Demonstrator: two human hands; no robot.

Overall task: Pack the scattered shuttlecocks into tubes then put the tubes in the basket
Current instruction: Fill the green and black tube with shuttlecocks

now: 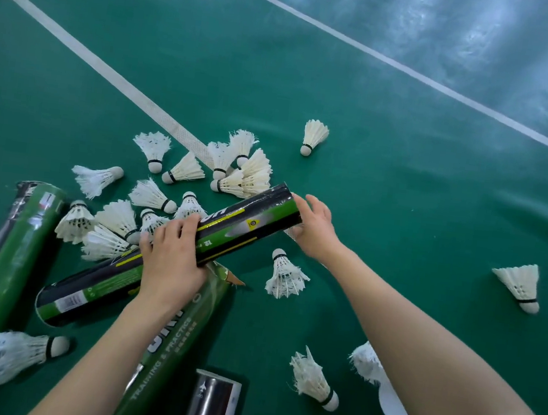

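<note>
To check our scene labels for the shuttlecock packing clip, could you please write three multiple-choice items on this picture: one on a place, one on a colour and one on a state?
1. Where does the left hand grip the black-and-green tube?
A) around its middle
B) at its far end
C) nowhere

2. What colour is the court floor?
A) red
B) blue
C) green

3. How is that tube held?
A) it lies untouched
B) both hands hold it
C) it sits in a basket

Answers:
1 A: that hand wraps round the tube's middle.
2 C: the floor is green, crossed by white lines.
3 B: the right hand holds the far end and the left hand grips the middle.
</note>
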